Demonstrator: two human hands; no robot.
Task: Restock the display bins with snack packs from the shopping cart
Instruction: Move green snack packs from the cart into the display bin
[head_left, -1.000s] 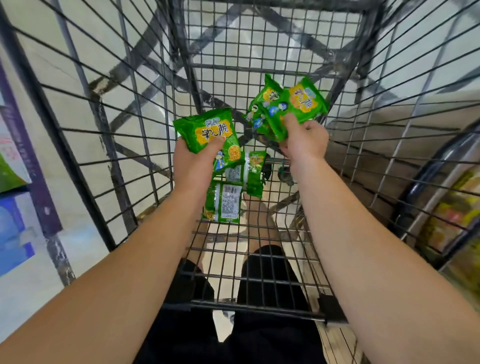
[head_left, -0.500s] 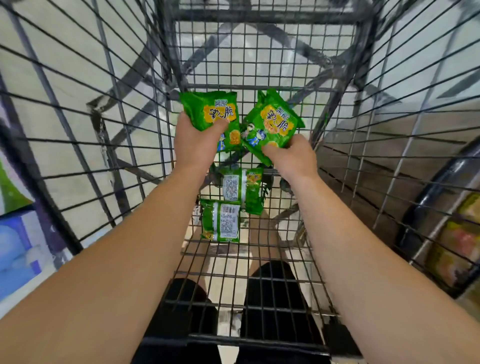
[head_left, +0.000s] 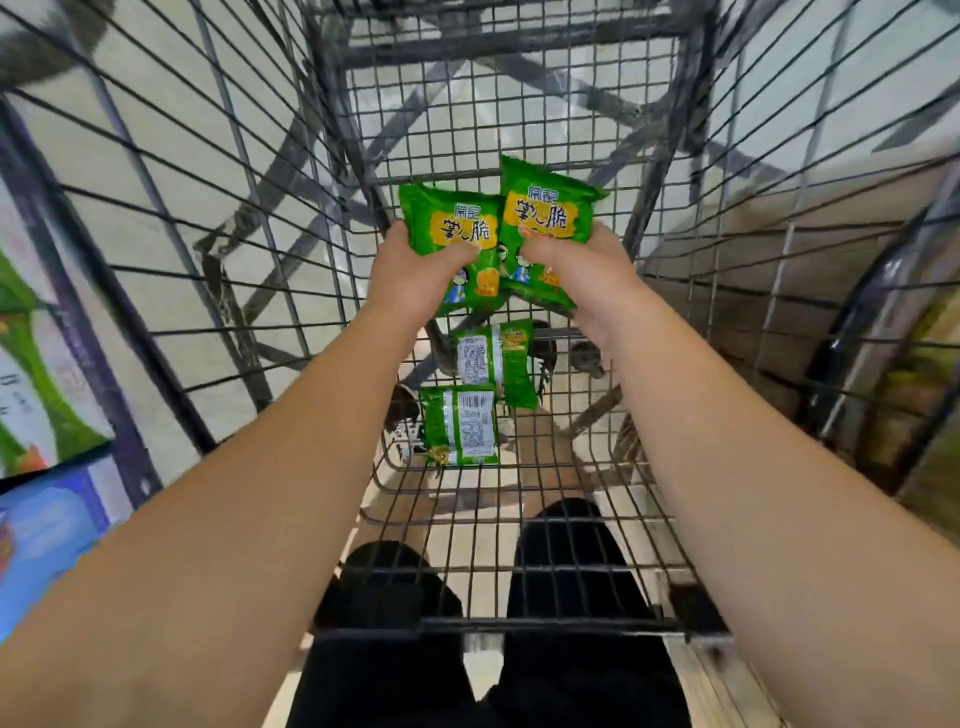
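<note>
Snack packs in both my hands, raised above the floor of the shopping cart (head_left: 270, 270).

I am pinching one green pack (head_left: 449, 234) in my left hand (head_left: 415, 275) and another pack (head_left: 545, 218) in my right hand (head_left: 582, 270), edges touching, long axes upright. Two remaining packs (head_left: 478, 395) are lying barcode-up on the cart floor, directly below and nearer my body, roughly equally reachable by either hand. Display bins are not appearing clearly; blurred coloured shapes are showing at both edges, and I cannot tell whether my hands are hiding extra packs.
</note>
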